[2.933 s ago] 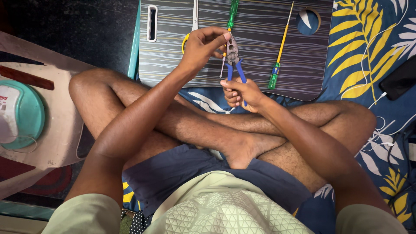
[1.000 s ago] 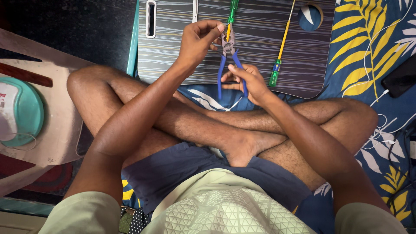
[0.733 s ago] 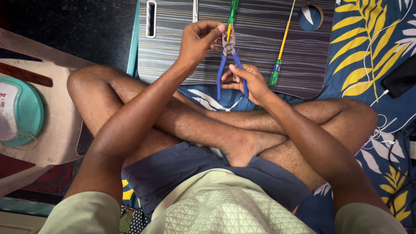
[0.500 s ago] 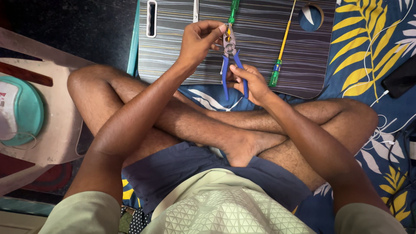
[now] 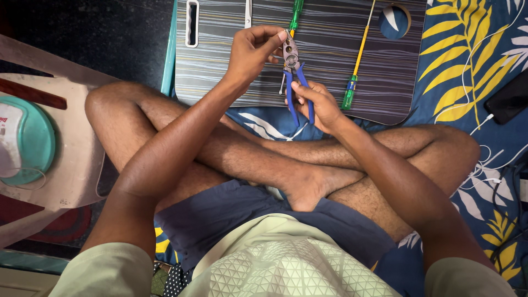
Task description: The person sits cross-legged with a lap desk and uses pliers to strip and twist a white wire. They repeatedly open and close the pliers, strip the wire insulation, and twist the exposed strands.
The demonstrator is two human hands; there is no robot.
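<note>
Now we have the pliers point(image 5: 292, 69) raised over the striped board point(image 5: 231, 71), a little higher than a few seconds ago, when they sat lower and closer to our lap. Our right hand point(image 5: 319, 104) has closed round the blue handles, which have drawn nearer together than they were a second ago, so the metal nose looks nearly shut. Our left hand point(image 5: 250, 52) pinches at the top of that nose with thumb and fingertips; whether something small sits between them we cannot tell. The work seems to have settled at the nose of the pliers. On the board behind lie a green screwdriver point(image 5: 297, 11) and a yellow screwdriver point(image 5: 357, 55), both untouched, with a phone point(image 5: 509, 99) and white cable point(image 5: 489, 165) well apart on the leaf-print sheet point(image 5: 467, 66)
</note>
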